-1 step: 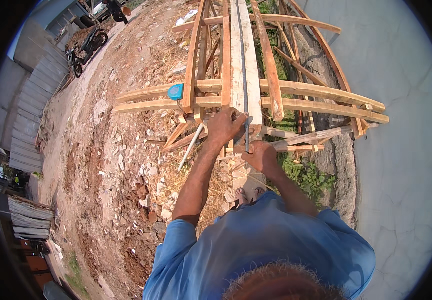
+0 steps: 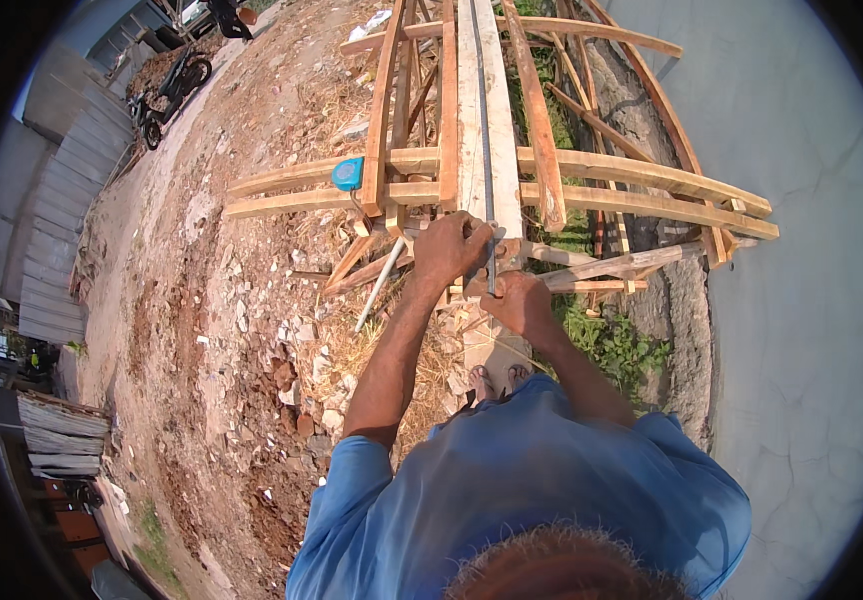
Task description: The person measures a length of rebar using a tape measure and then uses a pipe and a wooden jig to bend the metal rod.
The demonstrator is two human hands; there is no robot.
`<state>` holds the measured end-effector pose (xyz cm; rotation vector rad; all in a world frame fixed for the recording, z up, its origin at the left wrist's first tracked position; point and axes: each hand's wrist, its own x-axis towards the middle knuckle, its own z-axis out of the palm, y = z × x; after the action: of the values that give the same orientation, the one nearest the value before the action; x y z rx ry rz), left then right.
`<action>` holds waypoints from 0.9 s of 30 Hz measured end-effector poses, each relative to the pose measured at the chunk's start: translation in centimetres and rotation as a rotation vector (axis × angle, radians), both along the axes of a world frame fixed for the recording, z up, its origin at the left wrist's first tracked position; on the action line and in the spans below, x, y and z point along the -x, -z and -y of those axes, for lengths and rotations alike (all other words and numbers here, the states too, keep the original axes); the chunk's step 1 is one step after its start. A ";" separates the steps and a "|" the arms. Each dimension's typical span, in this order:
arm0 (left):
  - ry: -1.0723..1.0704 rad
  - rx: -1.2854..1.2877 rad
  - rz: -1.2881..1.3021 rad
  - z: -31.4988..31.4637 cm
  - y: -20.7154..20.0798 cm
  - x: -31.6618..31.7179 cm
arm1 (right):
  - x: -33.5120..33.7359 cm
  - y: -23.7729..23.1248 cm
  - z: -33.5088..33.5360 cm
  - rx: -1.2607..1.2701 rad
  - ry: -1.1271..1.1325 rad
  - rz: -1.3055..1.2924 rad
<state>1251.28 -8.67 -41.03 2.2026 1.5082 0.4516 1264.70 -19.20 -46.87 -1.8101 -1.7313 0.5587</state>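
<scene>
A long, thin, dark metal rod [image 2: 483, 110] lies lengthwise along a pale wooden board [image 2: 469, 160]. My left hand [image 2: 446, 250] is closed at the board's near end, its fingers curled against the rod. Lower down, nearer my body, my right hand [image 2: 522, 304] is closed round the rod's near end. Part of that end is hidden by the fingers. A blue tape measure [image 2: 348, 173] rests on the crossbars to the left of the board, apart from both hands.
Wooden crossbars [image 2: 652, 207] stick out on both sides of the board. Slanting poles and a pale stick [image 2: 380, 284] lie around the frame. Rubble-strewn ground [image 2: 242, 330] spreads left; a smooth grey surface [image 2: 802, 400] lies right, beyond green plants [image 2: 612, 345]. A motorcycle [image 2: 174, 95] stands far left.
The whole view has shifted slightly, so the frame and board sit a little higher in the picture. Both hands keep their hold on the rod.
</scene>
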 end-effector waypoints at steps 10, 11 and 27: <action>-0.170 0.069 0.028 11.0 2.0 1.1 | -1.5 0.7 4.4 0.139 -0.170 -0.053; -0.128 0.092 -0.081 11.4 2.5 0.9 | -1.9 1.2 4.6 0.140 -0.215 -0.058; -0.221 0.406 0.685 13.2 -6.9 0.2 | -6.9 -3.0 5.6 0.404 -0.277 -1.101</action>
<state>1251.03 -21.88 -34.11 1.3738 1.3055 0.7903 1271.60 -24.85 -43.85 -1.0530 -1.0931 1.7156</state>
